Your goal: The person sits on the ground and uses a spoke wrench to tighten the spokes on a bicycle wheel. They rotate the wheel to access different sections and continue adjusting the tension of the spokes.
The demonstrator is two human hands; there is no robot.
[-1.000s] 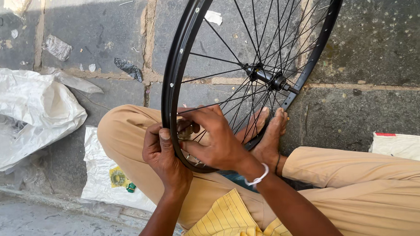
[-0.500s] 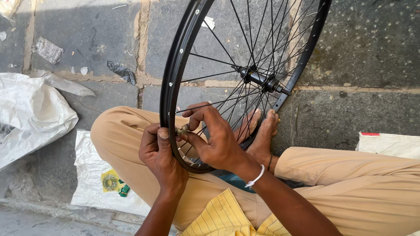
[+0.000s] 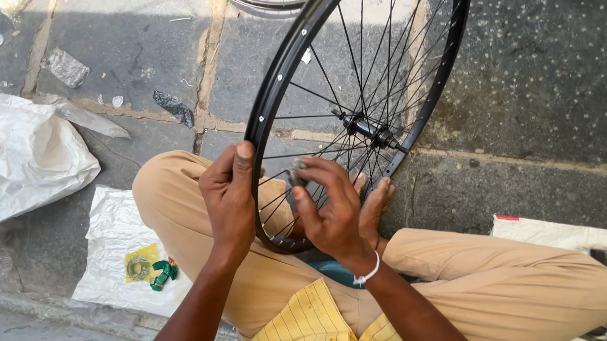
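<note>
Head view: a black spoked bicycle wheel (image 3: 293, 63) stands upright between the sitter's crossed legs. The left hand (image 3: 229, 200) wraps its fingers over the rim; the right hand (image 3: 328, 213) pinches a small metal tool (image 3: 295, 175) among the spokes. The wheel is probably light with a stiff rim and thin, bendable spokes, so the rim is the better hold.

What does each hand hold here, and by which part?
Left hand grips the black wheel rim at its lower left edge. Right hand pinches a small metal tool among the spokes.

Bright daylight, soft shadows on pavement, sharp, no blur.
</note>
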